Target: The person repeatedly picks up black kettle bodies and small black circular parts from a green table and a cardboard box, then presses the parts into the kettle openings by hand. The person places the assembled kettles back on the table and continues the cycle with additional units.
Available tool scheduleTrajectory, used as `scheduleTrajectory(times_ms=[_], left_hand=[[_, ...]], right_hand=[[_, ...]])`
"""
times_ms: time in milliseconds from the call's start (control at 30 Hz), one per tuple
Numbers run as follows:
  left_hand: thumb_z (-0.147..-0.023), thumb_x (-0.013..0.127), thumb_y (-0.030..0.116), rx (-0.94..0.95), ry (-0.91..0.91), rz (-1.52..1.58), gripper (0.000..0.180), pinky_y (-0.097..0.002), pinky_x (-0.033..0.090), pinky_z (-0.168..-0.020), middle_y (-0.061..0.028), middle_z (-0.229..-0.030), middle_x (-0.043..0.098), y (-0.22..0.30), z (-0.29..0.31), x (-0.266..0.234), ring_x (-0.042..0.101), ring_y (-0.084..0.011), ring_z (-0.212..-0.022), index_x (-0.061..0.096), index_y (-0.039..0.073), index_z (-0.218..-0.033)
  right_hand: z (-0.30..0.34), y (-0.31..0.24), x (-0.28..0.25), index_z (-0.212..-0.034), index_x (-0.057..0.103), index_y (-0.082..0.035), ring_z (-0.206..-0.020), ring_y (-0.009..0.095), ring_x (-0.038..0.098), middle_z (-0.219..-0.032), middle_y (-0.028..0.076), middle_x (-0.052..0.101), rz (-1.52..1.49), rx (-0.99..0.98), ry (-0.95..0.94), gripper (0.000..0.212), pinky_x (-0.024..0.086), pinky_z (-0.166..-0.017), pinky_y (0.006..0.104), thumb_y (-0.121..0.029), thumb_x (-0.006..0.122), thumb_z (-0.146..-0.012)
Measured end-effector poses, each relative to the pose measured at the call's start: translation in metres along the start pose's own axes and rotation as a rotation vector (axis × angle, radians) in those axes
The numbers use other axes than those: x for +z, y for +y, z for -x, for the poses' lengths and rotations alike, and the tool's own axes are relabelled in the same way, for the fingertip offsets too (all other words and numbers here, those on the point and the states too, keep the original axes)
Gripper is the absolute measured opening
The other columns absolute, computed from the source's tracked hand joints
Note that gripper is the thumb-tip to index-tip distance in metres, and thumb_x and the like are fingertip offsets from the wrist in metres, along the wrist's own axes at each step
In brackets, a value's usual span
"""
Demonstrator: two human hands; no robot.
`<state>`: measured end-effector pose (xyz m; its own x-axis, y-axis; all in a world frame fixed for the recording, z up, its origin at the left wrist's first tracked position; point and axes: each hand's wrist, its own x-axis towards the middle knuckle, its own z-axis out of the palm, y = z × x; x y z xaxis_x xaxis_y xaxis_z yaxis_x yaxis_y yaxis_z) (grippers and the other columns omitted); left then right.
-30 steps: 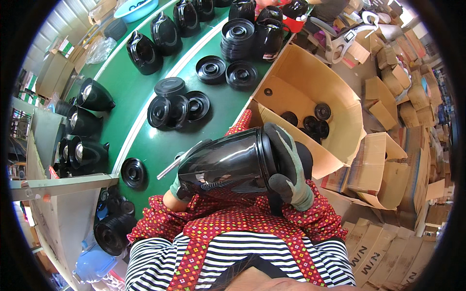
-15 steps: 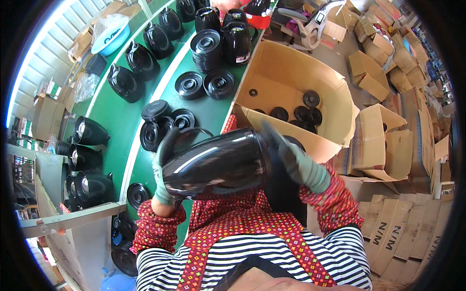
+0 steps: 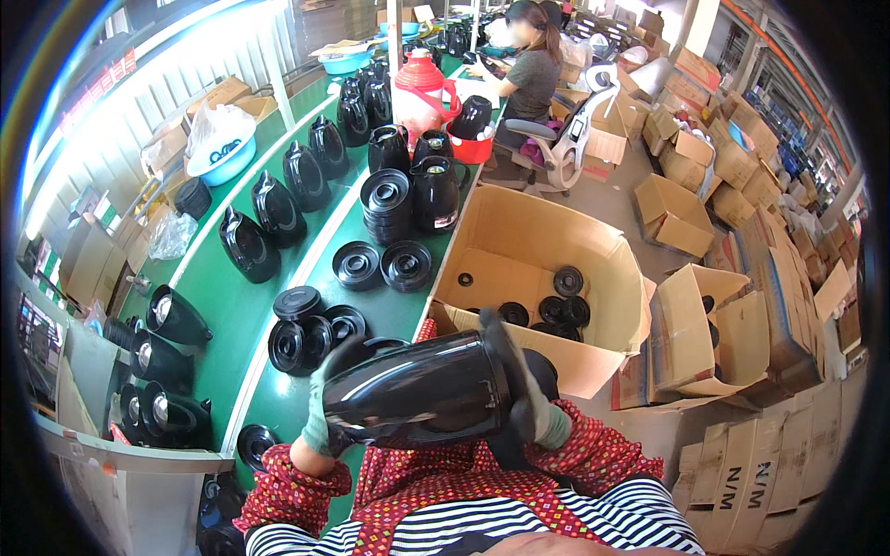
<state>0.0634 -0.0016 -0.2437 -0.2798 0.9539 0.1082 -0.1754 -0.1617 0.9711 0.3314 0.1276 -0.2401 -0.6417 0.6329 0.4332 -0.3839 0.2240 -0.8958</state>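
Held sideways in front of my apron is a glossy black jug (image 3: pixel 417 389). My left hand (image 3: pixel 326 394), in a grey-green glove with dark fingers, is wrapped round its left end. Against the wide base at the other end, my right hand (image 3: pixel 525 382) presses its gloved palm, fingers pointing up and slightly blurred. Just beyond my left hand, several round black lids (image 3: pixel 298 345) lie on the green bench (image 3: pixel 269 389). Two more lids (image 3: pixel 357 265) sit farther back, beside a stack of lids (image 3: pixel 385 199).
Black jugs (image 3: pixel 276 208) stand in a row along the bench; others (image 3: pixel 174 315) lie at the left. An open carton (image 3: pixel 593 241) with black round parts is right of the bench. Farther back are a red flask (image 3: pixel 422 88), an office chair (image 3: pixel 565 139) and a seated person (image 3: pixel 533 74).
The view has tilted up, bringing the seated person and red flask into sight. My right hand has come in from the right against the jug's base. The left keeps its hold.
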Motion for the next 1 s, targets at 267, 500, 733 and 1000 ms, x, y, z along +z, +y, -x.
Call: scheduleTrajectory(times_ms=[267, 500, 733, 1000], left_hand=[[-0.088, 0.084, 0.015, 0.657, -0.326, -1.091, 0.068, -0.0405, 0.063, -0.088, -0.0269, -0.128, 0.071, 0.070, -0.020, 0.032, 0.077, -0.0317, -0.103, 0.056, -0.008, -0.145], [-0.091, 0.079, 0.007, -0.049, -0.162, -0.148, 0.065, -0.0391, 0.050, -0.114, -0.0171, -0.142, 0.065, -0.031, 0.001, -0.014, 0.065, -0.0222, -0.127, 0.054, -0.007, -0.149], [-0.082, 0.086, 0.008, 0.614, -0.164, -0.916, 0.072, -0.0375, 0.061, -0.097, -0.0259, -0.146, 0.062, 0.054, -0.024, 0.031, 0.074, -0.0347, -0.118, 0.057, -0.006, -0.146], [-0.099, 0.073, 0.023, -0.468, -0.115, 0.615, 0.060, -0.0419, 0.053, -0.111, -0.0184, -0.150, 0.060, -0.111, 0.026, 0.023, 0.066, -0.0280, -0.128, 0.055, -0.003, -0.150]], right_hand=[[0.001, -0.001, -0.014, -0.157, 0.045, 0.001, -0.141, 0.029, 0.057, -0.152, 0.022, 0.058, -0.744, 0.784, 0.119, 0.091, 0.043, -0.121, 0.0421, -0.073, 0.044, -0.105], [0.006, -0.009, 0.010, -0.164, 0.028, 0.004, -0.142, 0.032, 0.055, -0.166, 0.021, 0.041, 0.097, -0.087, 0.093, 0.098, 0.041, -0.122, 0.0497, -0.069, 0.050, -0.104], [0.010, 0.015, -0.010, -0.151, 0.053, -0.002, -0.130, 0.024, 0.063, -0.141, 0.014, 0.067, -0.541, 0.582, 0.259, 0.063, 0.048, -0.115, 0.0410, -0.051, 0.042, -0.114], [-0.009, -0.036, -0.019, -0.166, 0.037, -0.005, -0.155, 0.051, 0.030, -0.169, 0.032, 0.027, 0.444, -0.253, -0.313, 0.106, 0.026, -0.125, 0.0565, -0.067, 0.074, -0.088]])
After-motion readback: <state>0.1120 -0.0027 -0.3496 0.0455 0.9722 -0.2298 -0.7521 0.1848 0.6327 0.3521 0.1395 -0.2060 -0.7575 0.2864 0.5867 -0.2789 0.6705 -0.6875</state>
